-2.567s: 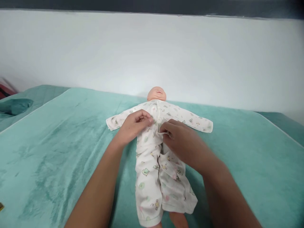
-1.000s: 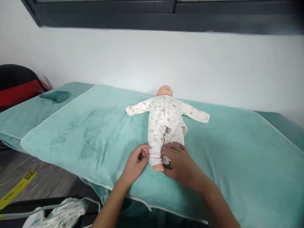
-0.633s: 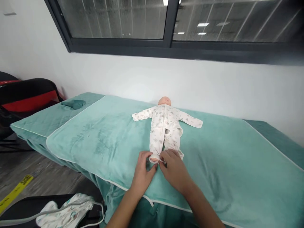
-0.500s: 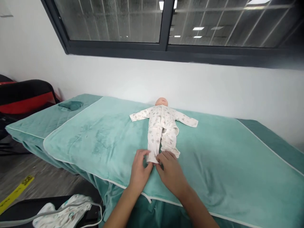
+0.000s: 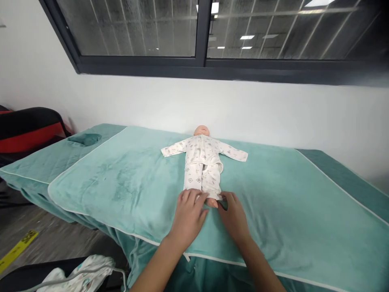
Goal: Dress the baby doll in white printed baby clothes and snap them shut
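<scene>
A baby doll point(image 5: 201, 130) lies on its back, head towards the wall, in a white patterned top point(image 5: 203, 148) with both sleeves spread. Its matching trousers point(image 5: 192, 177) cover the legs. From the cuff of the right-hand trouser leg pokes a bare doll foot point(image 5: 212, 202). My left hand point(image 5: 189, 213) lies across the lower end of the other leg, its fingers curled at the left side of that cuff and its thumb lower down. On the cuff's right side, my right hand point(image 5: 234, 217) pinches the fabric. The other leg's hem is hidden behind my left hand.
The doll rests on a padded bed with a green plush cover point(image 5: 127, 182); a face hole point(image 5: 85, 139) is at its left end. Wall and window frame point(image 5: 200, 67) stand behind. At lower left are bundled patterned cloth point(image 5: 88, 273), a grey cable and a black-and-red chair point(image 5: 33, 129).
Both hands have shifted from the left trouser cuff to the right one. The right trouser leg now lies straighter, and a foot shows at its end. The view has moved slightly.
</scene>
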Motion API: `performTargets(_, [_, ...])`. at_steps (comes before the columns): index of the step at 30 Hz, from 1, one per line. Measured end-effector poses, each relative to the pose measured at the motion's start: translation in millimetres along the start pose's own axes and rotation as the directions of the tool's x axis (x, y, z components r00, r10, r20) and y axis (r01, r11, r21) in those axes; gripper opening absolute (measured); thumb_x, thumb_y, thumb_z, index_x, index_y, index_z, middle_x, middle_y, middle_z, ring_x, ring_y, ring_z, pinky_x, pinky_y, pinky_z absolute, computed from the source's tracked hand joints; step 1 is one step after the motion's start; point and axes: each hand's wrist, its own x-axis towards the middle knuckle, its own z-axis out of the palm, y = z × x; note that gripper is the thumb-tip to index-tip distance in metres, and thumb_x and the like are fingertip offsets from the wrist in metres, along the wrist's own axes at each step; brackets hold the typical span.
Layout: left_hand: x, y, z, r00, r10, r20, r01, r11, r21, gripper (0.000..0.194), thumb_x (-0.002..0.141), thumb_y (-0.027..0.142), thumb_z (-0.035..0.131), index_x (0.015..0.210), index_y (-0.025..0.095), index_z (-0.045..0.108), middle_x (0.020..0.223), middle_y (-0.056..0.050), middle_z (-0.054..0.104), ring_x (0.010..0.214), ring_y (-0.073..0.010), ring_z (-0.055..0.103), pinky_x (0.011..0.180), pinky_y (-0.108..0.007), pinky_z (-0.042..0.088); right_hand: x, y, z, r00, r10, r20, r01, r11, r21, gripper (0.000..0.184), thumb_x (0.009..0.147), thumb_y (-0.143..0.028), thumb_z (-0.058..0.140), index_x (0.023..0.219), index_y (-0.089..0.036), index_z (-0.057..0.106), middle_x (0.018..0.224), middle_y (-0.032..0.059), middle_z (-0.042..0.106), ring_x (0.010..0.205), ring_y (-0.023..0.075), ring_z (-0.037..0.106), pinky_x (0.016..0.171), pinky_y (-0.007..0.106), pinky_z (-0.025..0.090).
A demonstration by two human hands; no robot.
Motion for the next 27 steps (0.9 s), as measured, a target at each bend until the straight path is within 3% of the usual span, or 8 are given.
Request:
performTargets(2, [15,6,5.9,0.995,0.04,0.089,-0.048,0.995,0.09,0.049,0.083,0.021,0.067,0.129,0.024,0.051,0.12,-0.008,0.059,0.116,-0.0285,0.052,0.11,-0.055,0.033,7,0,4,0.999,-0.034,-0.012,0.034,0.999,-0.014,0.013,0.088,-0.021,0.049,0.098,-0.021,0.058,0.099,0.0087,0.062,0.096,0.0272,0.055,0.084,0.043,0.044])
performTargets(5, [31,13,14.9,0.989,0.065,0.133,-0.091,0.976,0.197,0.043,0.086,0.025,0.064,0.127,0.024,0.051,0.113,-0.006,0.06,0.111,-0.0264,0.054,0.115,-0.057,0.027,16,1,6,0.999,-0.042,-0.025,0.043,0.997,0.063,0.01,0.087,-0.021,0.049,0.086,-0.022,0.059,0.092,0.0055,0.061,0.09,0.0243,0.054,0.081,0.039,0.042])
performTargets(8, [39,17,20.5,0.984,0.065,0.163,-0.099,0.972,0.215,0.031,0.088,0.02,0.056,0.118,0.022,0.055,0.109,-0.006,0.06,0.104,-0.0247,0.056,0.104,-0.048,0.041,18,6,4,0.999,-0.039,0.013,0.034,0.969,0.246,0.01,0.088,-0.024,0.05,0.088,-0.022,0.06,0.09,0.0035,0.061,0.086,0.0212,0.055,0.079,0.035,0.043])
performTargets(10, [41,20,21.8,0.984,0.015,0.178,-0.042,0.988,0.151,0.024,0.088,0.018,0.052,0.111,0.021,0.058,0.108,-0.006,0.059,0.096,-0.0224,0.058,0.088,-0.037,0.049,17,8,2,0.999,-0.019,0.048,0.0,0.933,0.361,0.01,0.088,-0.027,0.051,0.09,-0.022,0.06,0.087,0.0019,0.062,0.082,0.0194,0.056,0.076,0.032,0.043])
performTargets(14, [43,23,20.3,0.978,-0.136,0.16,0.142,0.99,-0.024,0.017,0.086,0.018,0.052,0.1,0.022,0.06,0.104,-0.004,0.057,0.084,-0.017,0.059,0.069,-0.028,0.046,13,11,3,0.995,0.066,0.079,-0.096,0.864,0.495,0.01,0.088,-0.031,0.056,0.089,-0.022,0.059,0.078,-0.0011,0.06,0.073,0.0168,0.055,0.07,0.029,0.043])
performTargets(20, [46,18,18.7,0.97,-0.189,0.152,0.214,0.961,-0.174,0.016,0.081,0.02,0.059,0.096,0.022,0.056,0.1,-0.002,0.056,0.085,-0.0173,0.058,0.073,-0.029,0.044,13,12,5,0.995,0.092,0.049,-0.104,0.861,0.498,0.012,0.084,-0.029,0.061,0.092,-0.022,0.057,0.081,-0.0013,0.059,0.075,0.016,0.053,0.071,0.028,0.042])
performTargets(23, [46,12,17.9,0.967,-0.147,0.206,0.197,0.948,-0.251,0.016,0.08,0.023,0.063,0.094,0.022,0.055,0.1,0.0,0.055,0.088,-0.0171,0.056,0.074,-0.028,0.042,11,14,4,0.997,0.06,0.043,-0.073,0.881,0.468,0.013,0.084,-0.033,0.064,0.086,-0.021,0.058,0.078,-0.002,0.056,0.073,0.0151,0.049,0.069,0.027,0.039])
performTargets(27, [43,2,14.9,0.959,-0.091,0.27,0.193,0.904,-0.381,0.016,0.081,0.027,0.067,0.085,0.021,0.053,0.089,0.003,0.055,0.083,-0.0147,0.053,0.072,-0.026,0.039,3,22,0,0.993,0.007,0.118,-0.075,0.812,0.579,0.01,0.085,-0.03,0.062,0.083,-0.021,0.058,0.077,-0.0017,0.053,0.072,0.0149,0.048,0.067,0.027,0.037])
